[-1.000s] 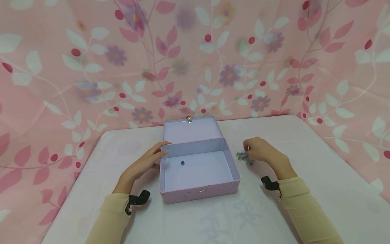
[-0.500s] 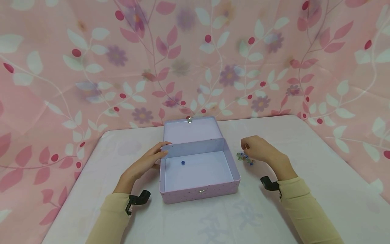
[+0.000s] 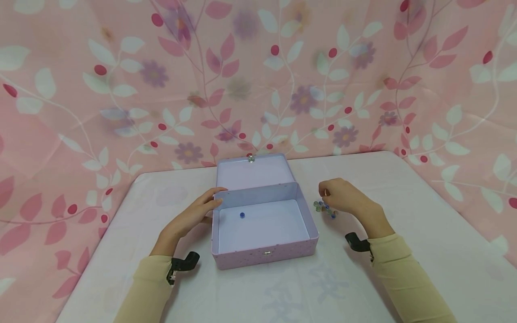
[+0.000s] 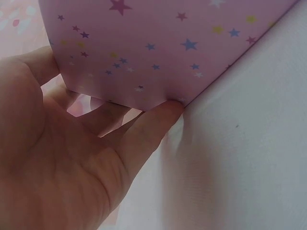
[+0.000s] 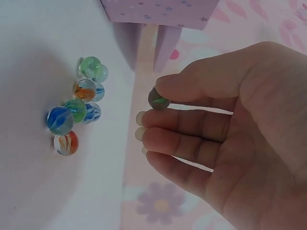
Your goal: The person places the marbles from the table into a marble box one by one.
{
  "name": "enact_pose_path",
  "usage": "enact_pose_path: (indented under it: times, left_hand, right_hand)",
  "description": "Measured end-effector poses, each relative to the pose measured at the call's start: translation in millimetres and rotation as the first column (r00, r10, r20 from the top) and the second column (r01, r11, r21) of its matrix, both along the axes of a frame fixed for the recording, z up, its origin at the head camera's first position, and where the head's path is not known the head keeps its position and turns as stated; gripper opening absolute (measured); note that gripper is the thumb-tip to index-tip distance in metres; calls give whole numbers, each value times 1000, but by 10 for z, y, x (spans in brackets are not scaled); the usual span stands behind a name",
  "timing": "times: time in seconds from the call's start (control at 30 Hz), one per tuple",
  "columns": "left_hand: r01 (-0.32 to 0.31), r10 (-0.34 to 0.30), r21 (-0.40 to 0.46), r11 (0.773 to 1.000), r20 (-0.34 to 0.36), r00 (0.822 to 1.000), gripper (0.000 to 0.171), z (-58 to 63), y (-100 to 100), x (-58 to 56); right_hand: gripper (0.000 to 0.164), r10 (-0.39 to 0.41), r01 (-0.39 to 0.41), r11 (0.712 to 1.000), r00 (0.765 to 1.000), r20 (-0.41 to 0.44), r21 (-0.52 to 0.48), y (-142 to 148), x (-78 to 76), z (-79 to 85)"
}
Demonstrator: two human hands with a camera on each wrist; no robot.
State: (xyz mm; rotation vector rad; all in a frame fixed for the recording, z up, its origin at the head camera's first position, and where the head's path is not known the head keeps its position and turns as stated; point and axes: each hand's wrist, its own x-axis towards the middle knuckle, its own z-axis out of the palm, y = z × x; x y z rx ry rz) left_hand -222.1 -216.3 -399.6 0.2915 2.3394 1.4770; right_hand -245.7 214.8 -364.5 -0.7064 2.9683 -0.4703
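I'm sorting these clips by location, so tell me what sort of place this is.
Probably an indoor tabletop set up for recording: pink floral fabric backs the white-covered table, and the wrist-worn black devices look like cameras.

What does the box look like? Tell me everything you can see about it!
The box is rectangular and looks like painted metal: pinkish-purple with little coloured stars outside, plain pale lilac-blue inside. It sits flat on the white-covered table, its lid open at the back. There's a silvery latch piece on its front wall and another on the lid's edge. One blue marble lies inside, toward the left. The left hand holds its back left corner.
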Motion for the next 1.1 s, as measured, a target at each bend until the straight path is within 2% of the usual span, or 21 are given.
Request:
enact_pose_path:
  times: [0.37, 0.73, 1.1]
  left_hand:
    - [-10, 10, -24, 1000, 0, 1000, 49, -18, -12, -9]
    - [-8, 9, -30, 1000, 10, 1000, 49, -27, -8, -9]
    - [-2, 3, -17, 1000, 9, 1000, 49, -20, -5, -9]
  right_hand:
    - [9, 16, -16, 1000, 1000, -5, -14, -100, 58, 87]
    - [11, 24, -25, 1000, 1000, -11, -17, -154, 93, 99]
    - [10, 87, -89, 996, 995, -50, -32, -281, 127, 68]
